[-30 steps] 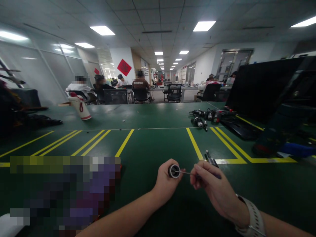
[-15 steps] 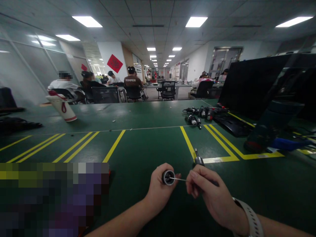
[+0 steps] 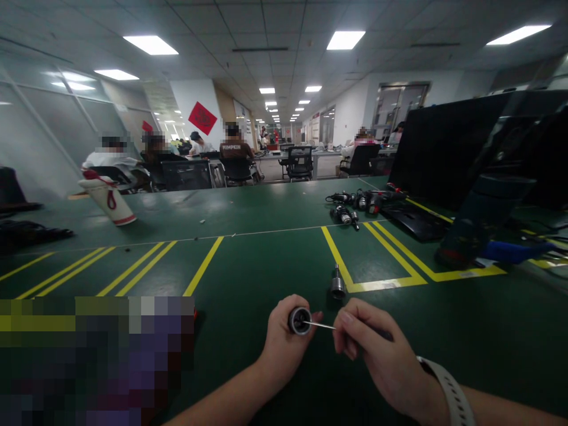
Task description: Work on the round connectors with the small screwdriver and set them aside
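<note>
A silver piece (image 3: 338, 287) sits on the green tabletop (image 3: 252, 260), just past my right hand (image 3: 377, 346). Farther off I see black parts (image 3: 344, 215), a dark bottle (image 3: 483, 219) and a white cup (image 3: 118, 210). My left hand (image 3: 284, 337) wraps a round tube (image 3: 299, 322), dark inside. My right hand pinches a thin metal stick (image 3: 323, 325), its tip at the tube's open end.

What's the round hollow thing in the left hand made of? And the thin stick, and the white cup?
Round hollow thing: probably metal; its grey rim shines, though the inside is too dark to tell.
Thin stick: likely smooth metal, with a bright silvery gleam.
White cup: maybe paper or plastic; it looks pale and fairly dull.
</note>
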The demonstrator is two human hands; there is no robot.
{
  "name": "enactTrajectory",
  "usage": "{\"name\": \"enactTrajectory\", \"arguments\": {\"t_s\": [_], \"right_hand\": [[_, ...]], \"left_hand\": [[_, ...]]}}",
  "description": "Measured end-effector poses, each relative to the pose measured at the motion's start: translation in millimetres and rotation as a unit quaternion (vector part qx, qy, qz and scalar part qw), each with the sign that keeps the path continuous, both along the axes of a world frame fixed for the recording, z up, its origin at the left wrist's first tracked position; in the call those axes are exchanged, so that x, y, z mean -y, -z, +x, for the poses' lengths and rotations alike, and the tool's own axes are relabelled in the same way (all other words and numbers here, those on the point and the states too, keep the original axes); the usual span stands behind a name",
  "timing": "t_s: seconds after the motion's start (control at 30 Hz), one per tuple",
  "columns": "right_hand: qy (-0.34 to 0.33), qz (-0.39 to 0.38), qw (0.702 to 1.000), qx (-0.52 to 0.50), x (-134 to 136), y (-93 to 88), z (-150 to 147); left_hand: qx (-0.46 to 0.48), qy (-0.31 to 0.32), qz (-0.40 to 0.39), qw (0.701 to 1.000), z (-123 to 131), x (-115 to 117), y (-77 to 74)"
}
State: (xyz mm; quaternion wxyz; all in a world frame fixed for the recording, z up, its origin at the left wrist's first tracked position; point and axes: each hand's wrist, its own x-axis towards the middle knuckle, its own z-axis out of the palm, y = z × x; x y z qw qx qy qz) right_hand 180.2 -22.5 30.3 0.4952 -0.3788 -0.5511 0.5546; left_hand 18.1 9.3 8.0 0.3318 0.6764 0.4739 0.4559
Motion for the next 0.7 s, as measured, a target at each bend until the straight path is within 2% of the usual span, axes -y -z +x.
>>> {"name": "enactTrajectory", "arguments": {"t_s": [0.1,0.17,0.4,0.6,0.7], "right_hand": [[0.002,-0.047,0.997,-0.055,-0.2,-3.6,-3.2],[0.01,-0.048,0.997,-0.057,0.2,-3.9,-2.7],[0.018,0.05,0.998,0.035,4.6,5.9,4.2],[-0.003,-0.029,0.998,-0.049,4.9,-0.4,-3.4],[0.004,-0.039,0.998,-0.056,3.6,-2.2,-2.4]], "left_hand": [[0.014,0.007,-0.006,1.0,1.4,1.0,-1.4],[0.015,0.01,-0.008,1.0,1.5,0.9,-1.0],[-0.013,-0.02,0.023,0.999,-0.2,-0.5,4.4],[0.043,-0.004,-0.004,0.999,0.6,2.6,-1.8],[0.039,-0.005,-0.007,0.999,0.8,2.7,-2.7]]}}
